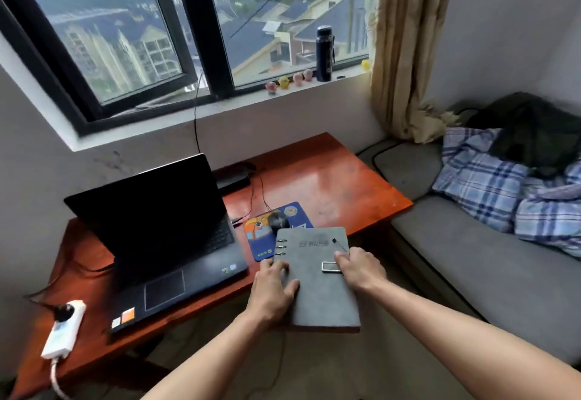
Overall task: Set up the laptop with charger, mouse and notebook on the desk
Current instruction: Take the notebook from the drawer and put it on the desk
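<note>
Step in hand: placing the notebook, apparently the last item of the setup.

- Laptop [163, 236] stands open on the desk [330, 186], screen dark, lid tilted back. All places below are taken from it.
- Charger brick [234, 181] lies just behind the laptop's right rear corner, with cables trailing off it. Whether it is plugged into the laptop cannot be told.
- Mouse pad [261, 236] lies just right of the laptop, and the mouse [278, 220] sits on it, partly hidden by the notebook's far edge.
- Power strip [63, 327] lies to the laptop's front left, with one plug in it.
- Notebook [317, 280], grey and ring-bound, is closed and sits to the right of the laptop's front corner. Its far end overlaps the mouse pad and its near end hangs out past the desk's front edge. Whether it touches the pad or is held just above it cannot be told.
- Left hand [273, 286] grips the notebook's ring side, nearest the laptop, thumb laid on the cover and fingers lightly bent by the rings.
- Right hand [361, 269] grips the edge farthest from the laptop, fingers curled over it beside the metal clasp loop.

Judgement: laptop, charger and mouse look placed; only the notebook is unsettled. The next move calls for carrying it right of the laptop and further onto the desk, clear of the pad and mouse, then lowering it flat and letting go with both hands. Risk: nudging the mouse, or leaving the notebook overhanging the desk edge.
</note>
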### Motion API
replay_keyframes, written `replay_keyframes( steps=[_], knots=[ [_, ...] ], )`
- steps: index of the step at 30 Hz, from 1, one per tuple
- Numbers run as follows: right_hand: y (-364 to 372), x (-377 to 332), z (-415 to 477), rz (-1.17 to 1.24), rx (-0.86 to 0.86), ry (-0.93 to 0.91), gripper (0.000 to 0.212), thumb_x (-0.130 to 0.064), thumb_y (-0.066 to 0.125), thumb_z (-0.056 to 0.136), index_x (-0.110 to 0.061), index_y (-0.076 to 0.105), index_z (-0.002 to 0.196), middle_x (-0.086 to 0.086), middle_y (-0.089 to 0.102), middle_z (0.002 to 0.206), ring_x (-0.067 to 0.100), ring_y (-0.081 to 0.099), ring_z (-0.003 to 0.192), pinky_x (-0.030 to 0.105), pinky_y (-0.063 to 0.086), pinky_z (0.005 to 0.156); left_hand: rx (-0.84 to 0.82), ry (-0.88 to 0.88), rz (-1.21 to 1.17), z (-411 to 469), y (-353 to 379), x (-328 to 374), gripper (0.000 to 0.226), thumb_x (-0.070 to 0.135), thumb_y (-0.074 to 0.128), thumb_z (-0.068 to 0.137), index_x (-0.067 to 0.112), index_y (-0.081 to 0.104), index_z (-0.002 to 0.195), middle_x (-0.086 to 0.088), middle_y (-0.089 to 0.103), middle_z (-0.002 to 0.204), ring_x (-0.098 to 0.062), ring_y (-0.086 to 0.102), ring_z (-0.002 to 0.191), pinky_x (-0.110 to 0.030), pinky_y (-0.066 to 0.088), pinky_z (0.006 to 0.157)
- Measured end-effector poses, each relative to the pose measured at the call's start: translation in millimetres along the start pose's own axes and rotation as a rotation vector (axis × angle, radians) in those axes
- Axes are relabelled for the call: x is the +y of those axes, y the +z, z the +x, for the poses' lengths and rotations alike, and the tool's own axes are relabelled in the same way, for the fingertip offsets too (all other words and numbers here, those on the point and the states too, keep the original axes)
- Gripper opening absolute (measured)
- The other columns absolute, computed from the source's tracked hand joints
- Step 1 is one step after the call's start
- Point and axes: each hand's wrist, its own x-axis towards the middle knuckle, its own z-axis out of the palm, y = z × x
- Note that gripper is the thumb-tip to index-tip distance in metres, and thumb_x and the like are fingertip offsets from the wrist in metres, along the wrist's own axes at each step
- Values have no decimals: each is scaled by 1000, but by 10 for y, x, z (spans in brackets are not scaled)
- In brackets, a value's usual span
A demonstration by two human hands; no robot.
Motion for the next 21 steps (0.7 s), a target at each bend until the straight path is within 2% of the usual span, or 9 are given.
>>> replay_keyframes(
  steps=[3,6,10,12,14,17,21],
  knots=[
    [-190,-54,602,67,-49,10,46,-55,45,90,-15,62,105,10,67,113,33,61,104,36,47,80,4,-42,-23,586,22,181,36,31,66,85,18,57,117,-5,48,125,-23,51,116,-26,36,100],
    [-329,-157,1168,120,-93,-7,42,-55,52,87,-17,64,103,7,69,108,30,63,100,37,51,81,12,-86,-51,1109,16,296,37,32,66,84,19,57,118,-5,49,125,-22,50,116,-30,37,102],
    [-321,-230,1750,245,-165,2,32,-47,63,84,-17,68,97,2,71,101,23,66,92,33,50,75,-11,-134,-85,1618,17,321,39,32,67,84,18,57,119,-5,50,127,-20,50,116,-27,37,101],
    [-274,-275,2178,296,-201,21,24,-41,68,84,-18,69,92,2,72,98,22,67,89,33,52,77,-20,-154,-118,2031,52,283,40,30,68,83,18,57,119,-5,49,127,-18,50,113,-24,37,97],
    [-237,-289,2510,366,-219,44,22,-33,70,84,-14,69,95,4,73,98,23,69,89,38,55,82,-37,-165,-140,2346,102,270,40,28,69,82,17,57,119,-5,47,126,-18,49,112,-22,35,94],
    [-261,-305,2931,412,-227,60,24,-26,71,86,-9,67,103,4,72,97,19,68,83,32,55,70,-74,-194,-179,2769,219,244,41,23,71,81,18,57,119,-6,47,127,-20,49,117,-24,36,97],
    [-372,-281,3500,422,-224,81,18,-23,71,86,-13,65,99,4,70,97,17,66,81,27,50,63,-127,-224,-254,3280,462,273,42,13,64,81,18,55,121,-6,47,129,-19,47,119,-21,33,95]
  ],
)
